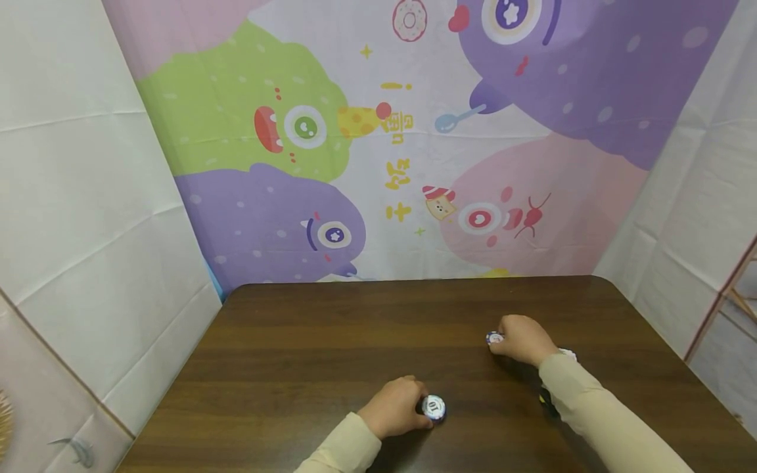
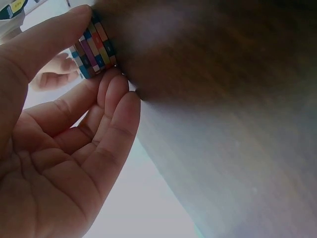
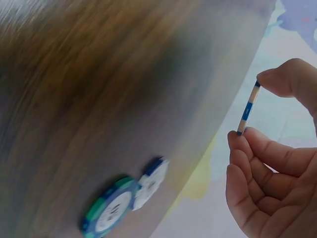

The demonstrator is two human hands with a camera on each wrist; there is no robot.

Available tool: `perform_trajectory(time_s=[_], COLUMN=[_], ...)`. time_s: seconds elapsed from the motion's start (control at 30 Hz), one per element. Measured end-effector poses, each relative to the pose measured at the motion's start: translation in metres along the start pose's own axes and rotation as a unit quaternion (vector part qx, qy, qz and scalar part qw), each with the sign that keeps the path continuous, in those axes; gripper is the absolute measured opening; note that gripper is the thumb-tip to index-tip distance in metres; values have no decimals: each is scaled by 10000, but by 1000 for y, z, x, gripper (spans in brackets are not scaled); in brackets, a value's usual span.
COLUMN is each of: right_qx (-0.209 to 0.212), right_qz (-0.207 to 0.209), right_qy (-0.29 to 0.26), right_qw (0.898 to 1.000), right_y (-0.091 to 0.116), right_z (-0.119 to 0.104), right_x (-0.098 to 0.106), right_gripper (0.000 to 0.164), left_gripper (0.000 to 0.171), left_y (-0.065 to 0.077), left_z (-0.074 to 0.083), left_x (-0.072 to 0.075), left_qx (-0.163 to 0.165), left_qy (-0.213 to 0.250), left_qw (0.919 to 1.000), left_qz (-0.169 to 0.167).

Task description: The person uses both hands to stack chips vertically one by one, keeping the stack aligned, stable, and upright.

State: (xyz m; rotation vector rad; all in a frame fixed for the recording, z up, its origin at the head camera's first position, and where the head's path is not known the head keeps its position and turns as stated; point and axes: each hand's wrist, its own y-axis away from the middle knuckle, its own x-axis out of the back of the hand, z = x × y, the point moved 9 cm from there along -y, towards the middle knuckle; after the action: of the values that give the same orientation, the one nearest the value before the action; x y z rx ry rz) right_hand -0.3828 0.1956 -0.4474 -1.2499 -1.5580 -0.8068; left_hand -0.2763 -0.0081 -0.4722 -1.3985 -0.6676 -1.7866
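Note:
My left hand (image 1: 395, 407) holds a short stack of poker chips (image 1: 434, 408) by its sides, thumb on one side and fingers on the other. The top chip is white with a "10" on it. Striped edges in several colours show on the stack in the left wrist view, close against the table. Farther back and to the right, my right hand (image 1: 523, 338) pinches a single poker chip (image 3: 248, 110) between thumb and fingertips. That chip has a blue and pale striped edge and is held above the table.
On the brown table (image 1: 331, 328), a green and blue poker chip (image 3: 111, 213) and a white and blue chip (image 3: 152, 182) lie near the right hand. A dark and yellow thing (image 1: 545, 397) shows partly under the right sleeve. A cartoon-print cloth (image 1: 414, 249) hangs behind the table.

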Motion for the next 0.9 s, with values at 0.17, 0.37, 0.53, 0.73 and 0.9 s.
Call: perform_trajectory(time_s=[0.17,0.37,0.53,0.73,0.9], right_qx=[232,565,923,1103,1310], right_qz=[88,252,429,308,190], right_qy=[0,11,140,139,88], right_qw=[9997,9981,9947,9933,9912], right_y=[4,10,16,22,30], right_z=[-18,-40,-60,-79,-94], right_x=[4,6,5,-1,-4], right_gripper=[21,24,29,31,30], left_gripper=[31,27,26,26,26], left_y=[1,1,0,0,2], left_z=[0,0,0,0,1], left_x=[1,1,1,1,4], left_qx=[2,-18,-39,-7,23], left_qy=[19,11,-1,14,121], left_qw=[10000,10000,10000,10000,9999], left_qz=[4,11,37,64,58])
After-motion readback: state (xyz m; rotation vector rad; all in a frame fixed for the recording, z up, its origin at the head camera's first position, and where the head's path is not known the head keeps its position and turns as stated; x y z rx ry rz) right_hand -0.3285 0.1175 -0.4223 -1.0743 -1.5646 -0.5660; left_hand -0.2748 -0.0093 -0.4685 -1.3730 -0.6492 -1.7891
